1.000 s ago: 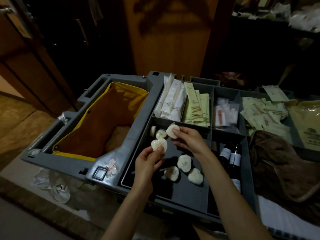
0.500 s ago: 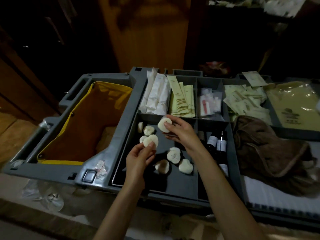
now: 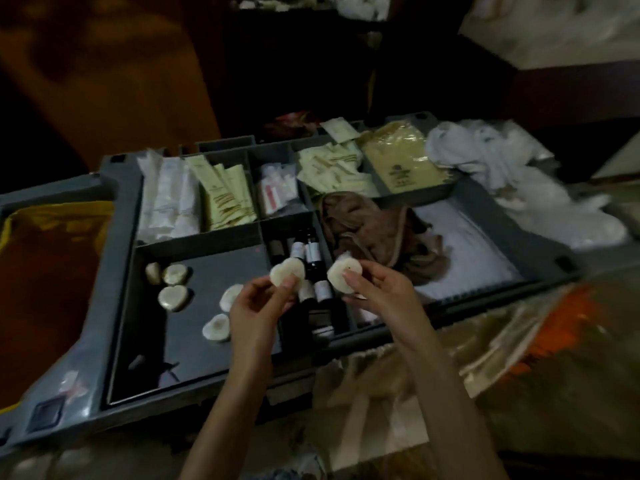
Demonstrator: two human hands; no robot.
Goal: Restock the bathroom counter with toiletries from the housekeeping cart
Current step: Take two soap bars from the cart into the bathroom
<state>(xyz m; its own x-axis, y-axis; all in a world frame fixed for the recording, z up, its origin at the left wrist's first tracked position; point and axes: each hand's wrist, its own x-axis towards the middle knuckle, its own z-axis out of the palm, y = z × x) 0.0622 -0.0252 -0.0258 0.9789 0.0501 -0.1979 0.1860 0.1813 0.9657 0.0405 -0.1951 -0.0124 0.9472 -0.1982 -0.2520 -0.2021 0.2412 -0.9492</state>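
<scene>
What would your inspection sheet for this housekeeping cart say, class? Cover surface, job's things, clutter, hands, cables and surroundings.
Surface: grey cart tray, divided into compartments.
Job's things: loose soaps in the front compartment; small bottles beside them; sachets behind.
Clutter: brown cloth crumpled in the tray; white plastic bags far right.
Hands: left hand pinches one soap; right hand pinches a second soap.
Cables: nothing seen.
Surroundings: dim; yellow-rimmed bag at the cart's left.

Cream soaps (image 3: pixel 173 297), grey cart (image 3: pixel 121 216)
</scene>
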